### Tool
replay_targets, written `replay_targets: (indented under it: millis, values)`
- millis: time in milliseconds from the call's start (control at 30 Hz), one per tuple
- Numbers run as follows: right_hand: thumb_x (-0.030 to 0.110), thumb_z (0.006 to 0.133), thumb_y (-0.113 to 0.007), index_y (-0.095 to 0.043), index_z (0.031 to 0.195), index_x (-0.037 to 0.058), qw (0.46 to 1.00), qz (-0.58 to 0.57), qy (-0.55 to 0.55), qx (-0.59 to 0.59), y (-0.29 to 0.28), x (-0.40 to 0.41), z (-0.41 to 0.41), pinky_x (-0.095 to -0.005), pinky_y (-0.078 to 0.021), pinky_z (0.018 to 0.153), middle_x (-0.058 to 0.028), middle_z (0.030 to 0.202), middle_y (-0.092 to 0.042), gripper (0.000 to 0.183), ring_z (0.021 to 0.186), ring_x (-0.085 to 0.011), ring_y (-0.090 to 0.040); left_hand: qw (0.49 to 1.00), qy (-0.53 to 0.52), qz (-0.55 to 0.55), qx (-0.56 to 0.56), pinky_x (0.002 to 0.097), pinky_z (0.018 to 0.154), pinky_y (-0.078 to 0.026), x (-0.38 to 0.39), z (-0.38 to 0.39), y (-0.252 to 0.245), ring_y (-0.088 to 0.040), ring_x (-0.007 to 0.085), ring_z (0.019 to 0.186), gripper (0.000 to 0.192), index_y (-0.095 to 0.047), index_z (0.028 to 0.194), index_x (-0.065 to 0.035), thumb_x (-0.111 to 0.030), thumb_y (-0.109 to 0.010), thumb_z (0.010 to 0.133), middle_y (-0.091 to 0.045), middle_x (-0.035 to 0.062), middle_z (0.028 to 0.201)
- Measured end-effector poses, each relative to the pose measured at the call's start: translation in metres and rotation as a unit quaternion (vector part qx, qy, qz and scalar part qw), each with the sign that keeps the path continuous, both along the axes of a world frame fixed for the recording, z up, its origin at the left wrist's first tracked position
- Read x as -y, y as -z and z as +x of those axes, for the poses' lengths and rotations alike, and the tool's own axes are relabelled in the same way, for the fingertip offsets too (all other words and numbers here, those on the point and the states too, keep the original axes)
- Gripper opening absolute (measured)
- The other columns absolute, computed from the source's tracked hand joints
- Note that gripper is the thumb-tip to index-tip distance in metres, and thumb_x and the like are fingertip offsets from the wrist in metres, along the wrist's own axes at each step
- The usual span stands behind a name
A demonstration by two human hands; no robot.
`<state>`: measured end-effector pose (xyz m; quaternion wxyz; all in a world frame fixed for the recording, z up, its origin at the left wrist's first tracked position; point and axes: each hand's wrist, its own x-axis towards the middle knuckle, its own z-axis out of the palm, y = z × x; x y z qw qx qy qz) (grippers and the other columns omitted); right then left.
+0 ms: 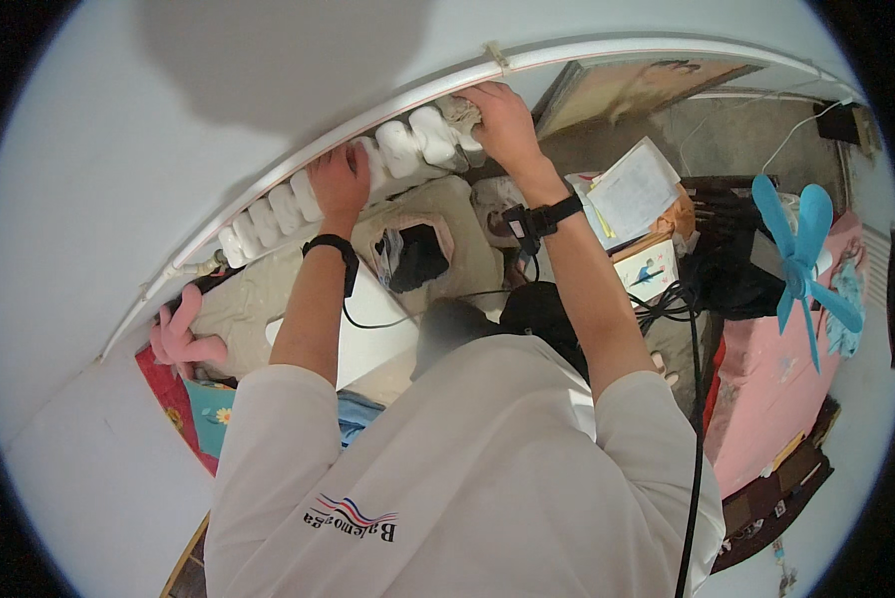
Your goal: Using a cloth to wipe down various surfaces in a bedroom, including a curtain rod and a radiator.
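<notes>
A white sectioned radiator [286,209] runs along the wall under a white pipe [425,95]. My left hand [340,183] is on its middle sections, with the thumb on the near side and the fingers over the top, their tips partly hidden. At the radiator's right end, my right hand [503,123] holds a crumpled greyish-beige cloth [462,112] against the last section. Part of the cloth is covered by my fingers. Each wrist wears a black strap, and a small device [523,228] is on the right one.
Below the radiator is a beige-covered surface with a white panel [372,329] and a tissue-like pack [411,254]. Pink plush [185,329] lies left. Papers [634,190], black cables [664,306], a blue fan [797,273] and a pink-covered surface [769,396] are right. A framed board [627,90] leans beyond.
</notes>
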<state>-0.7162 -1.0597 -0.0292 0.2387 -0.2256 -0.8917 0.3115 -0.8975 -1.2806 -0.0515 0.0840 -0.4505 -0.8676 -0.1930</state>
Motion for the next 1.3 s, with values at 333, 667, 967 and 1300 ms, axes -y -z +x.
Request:
replay_targets:
  millis: [333,667,967,1300]
  values:
    - [-0.006,0.065,-0.064,-0.067,0.114,0.0126,0.997,0.042,-0.067,-0.01,-0.002,0.026,0.063,-0.0415,-0.0468,0.097,-0.0034,0.123,-0.064,0.053,0.115,-0.0299,-0.057,0.999,-0.016,-0.027,0.007,0.0506,0.093,-0.04,0.003,-0.003,0.003,-0.058,0.036,0.086,0.025,-0.06,0.084,-0.005,-0.029,-0.059,0.093,-0.061,0.0113,0.079]
    - [-0.007,0.066,-0.064,-0.064,0.12,0.0141,0.999,0.012,-0.037,0.028,-0.011,0.014,0.033,-0.0449,-0.0314,0.107,-0.0025,0.124,-0.062,0.059,0.12,-0.0245,-0.055,0.999,-0.014,-0.036,0.004,0.0492,0.087,-0.041,0.002,-0.001,0.0,-0.059,0.0352,0.081,0.025,-0.06,0.083,-0.0056,-0.029,-0.059,0.093,-0.06,0.009,0.074]
    - [-0.012,0.062,-0.06,-0.066,0.115,0.0096,0.995,-0.011,-0.088,-0.049,0.005,0.009,0.045,-0.043,-0.044,0.101,-0.0053,0.127,-0.062,0.057,0.12,-0.0313,-0.055,0.998,-0.019,-0.054,-0.012,0.0498,0.09,-0.041,0.005,-0.002,-0.001,-0.058,0.036,0.083,0.027,-0.059,0.081,-0.0059,-0.03,-0.059,0.093,-0.06,0.0103,0.076]
    - [-0.008,0.064,-0.064,-0.068,0.11,0.0104,0.994,-0.001,-0.095,-0.047,-0.003,0.017,0.059,-0.0436,-0.0449,0.1,-0.003,0.124,-0.064,0.05,0.118,-0.0301,-0.056,0.995,-0.027,-0.095,0.005,0.0511,0.095,-0.04,0.007,-0.005,0.004,-0.058,0.0374,0.087,0.027,-0.062,0.089,-0.0053,-0.031,-0.056,0.094,-0.061,0.0111,0.078]
